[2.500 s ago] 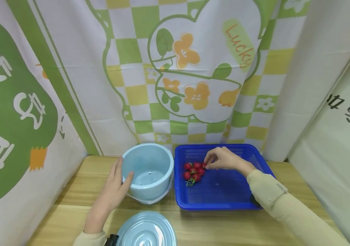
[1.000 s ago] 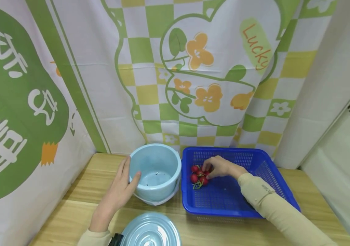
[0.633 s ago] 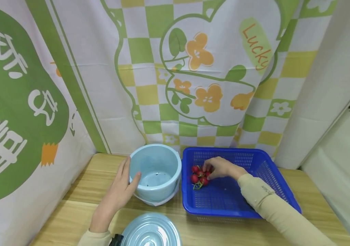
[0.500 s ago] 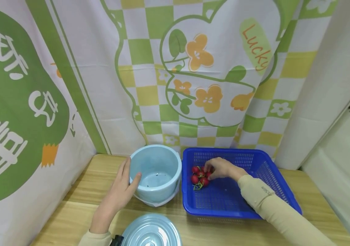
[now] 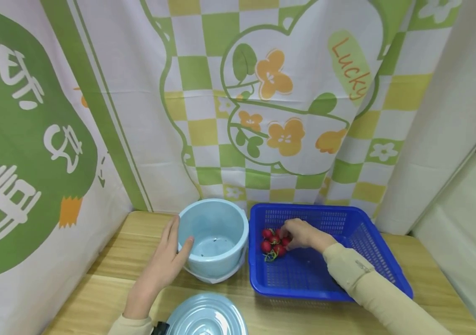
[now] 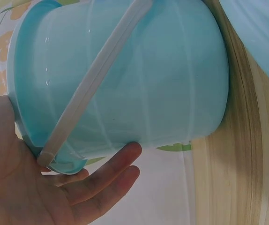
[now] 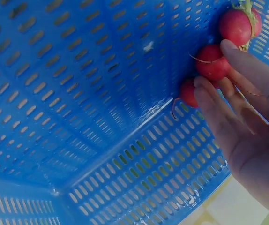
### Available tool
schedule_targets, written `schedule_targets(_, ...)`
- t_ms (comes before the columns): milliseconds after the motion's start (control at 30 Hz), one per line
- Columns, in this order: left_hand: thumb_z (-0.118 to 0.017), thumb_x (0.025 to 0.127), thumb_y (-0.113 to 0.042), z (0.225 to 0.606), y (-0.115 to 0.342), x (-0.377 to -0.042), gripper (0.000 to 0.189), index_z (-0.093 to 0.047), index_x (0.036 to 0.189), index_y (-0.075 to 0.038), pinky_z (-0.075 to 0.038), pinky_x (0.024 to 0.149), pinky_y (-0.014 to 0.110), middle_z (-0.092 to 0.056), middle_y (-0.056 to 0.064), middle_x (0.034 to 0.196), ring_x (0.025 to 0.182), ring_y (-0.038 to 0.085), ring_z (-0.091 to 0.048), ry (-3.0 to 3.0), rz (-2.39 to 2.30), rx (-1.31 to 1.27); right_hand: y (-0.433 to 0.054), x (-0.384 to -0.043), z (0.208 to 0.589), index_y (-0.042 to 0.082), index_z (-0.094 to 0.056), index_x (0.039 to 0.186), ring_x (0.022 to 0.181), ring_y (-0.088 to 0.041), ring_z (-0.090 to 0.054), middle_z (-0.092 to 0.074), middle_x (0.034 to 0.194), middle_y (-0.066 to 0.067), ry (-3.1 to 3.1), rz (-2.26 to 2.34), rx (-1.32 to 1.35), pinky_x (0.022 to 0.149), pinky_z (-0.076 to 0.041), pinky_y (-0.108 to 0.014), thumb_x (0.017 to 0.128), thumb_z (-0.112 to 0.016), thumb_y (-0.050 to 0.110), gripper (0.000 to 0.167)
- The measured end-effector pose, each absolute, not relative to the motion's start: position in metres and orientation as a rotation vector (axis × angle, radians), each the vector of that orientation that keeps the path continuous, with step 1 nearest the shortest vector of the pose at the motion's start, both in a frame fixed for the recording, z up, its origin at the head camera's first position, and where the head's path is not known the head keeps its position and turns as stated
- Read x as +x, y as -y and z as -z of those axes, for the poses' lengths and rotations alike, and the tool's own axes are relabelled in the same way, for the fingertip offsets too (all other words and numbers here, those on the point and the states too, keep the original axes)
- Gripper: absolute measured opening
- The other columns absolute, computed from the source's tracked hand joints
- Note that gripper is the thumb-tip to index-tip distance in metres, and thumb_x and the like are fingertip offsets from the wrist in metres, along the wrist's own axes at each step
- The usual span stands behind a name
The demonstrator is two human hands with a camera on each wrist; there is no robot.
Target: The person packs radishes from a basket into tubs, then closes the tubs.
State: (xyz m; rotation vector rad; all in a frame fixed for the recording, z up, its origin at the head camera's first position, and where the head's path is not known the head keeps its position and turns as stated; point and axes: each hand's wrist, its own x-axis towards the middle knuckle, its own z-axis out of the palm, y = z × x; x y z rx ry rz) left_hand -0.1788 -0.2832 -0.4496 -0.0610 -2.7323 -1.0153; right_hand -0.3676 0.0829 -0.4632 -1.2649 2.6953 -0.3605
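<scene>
A light blue bucket (image 5: 214,267) with a pale handle (image 6: 94,77) stands on the table. My left hand (image 5: 160,267) holds its left rim, thumb over the edge and fingers along the outside. Beside it sits a blue plastic basket (image 5: 305,279) with several red radishes (image 5: 266,246) bunched in its left half, some with green stems. Reaching into the basket, my right hand (image 5: 302,234) has its thumb and a finger on either side of one radish (image 7: 212,63). Another radish (image 7: 237,26) lies against that one in the right wrist view.
A round light blue lid (image 5: 206,316) lies on the wooden table (image 5: 108,260) in front of the bucket. Patterned curtains (image 5: 204,102) hang behind and at both sides. Small dark specks show on the bucket's floor.
Since the earliest frame my right hand has lowered slightly among the radishes, and the head view has shifted. My left hand stays on the bucket's rim.
</scene>
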Motion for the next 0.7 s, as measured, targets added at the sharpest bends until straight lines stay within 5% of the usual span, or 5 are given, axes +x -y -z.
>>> schedule_targets(700, -0.038, 0.113, -0.052, 0.449, 0.281, -0.178, 0.082, -0.006, 0.169, -0.001, -0.028, 0.118, 0.069, -0.006, 0.023, 0.174, 0.154, 0.052, -0.023, 2.73, 1.018, -0.047, -0.072, -0.356, 0.462, 0.005, -0.079, 0.082, 0.068, -0.015, -0.064, -0.074, 0.079, -0.004, -2.751, 0.245, -1.228, 0.066, -0.058, -0.035, 0.07, -0.093, -0.004, 0.021)
